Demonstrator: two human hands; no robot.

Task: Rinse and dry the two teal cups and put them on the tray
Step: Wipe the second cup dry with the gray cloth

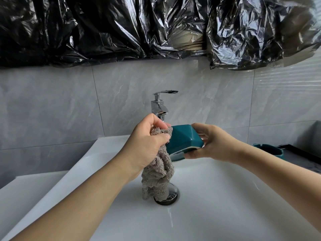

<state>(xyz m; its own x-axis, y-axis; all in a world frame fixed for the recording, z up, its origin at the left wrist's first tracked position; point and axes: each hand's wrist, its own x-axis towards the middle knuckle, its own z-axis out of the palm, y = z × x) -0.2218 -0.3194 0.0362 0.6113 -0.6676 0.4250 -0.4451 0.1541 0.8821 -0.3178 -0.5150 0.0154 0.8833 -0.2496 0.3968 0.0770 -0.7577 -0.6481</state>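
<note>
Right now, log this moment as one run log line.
step: drying | left hand: grips grey cloth against teal cup | right hand: holds cup sideways over sink | second cup: on tray

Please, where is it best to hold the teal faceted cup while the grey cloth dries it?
Probably at its base end, coming from the right, as the right hand does now. The teal faceted cup lies sideways over the white sink, its mouth toward the left hand with the grey towelling cloth, so that end stays free.

Before me, a chrome faucet (160, 106) rises over the white sink (217, 197) and its drain (171, 197); black plastic sheeting (121, 26) drapes the far grey-tiled wall (52, 105).
</note>
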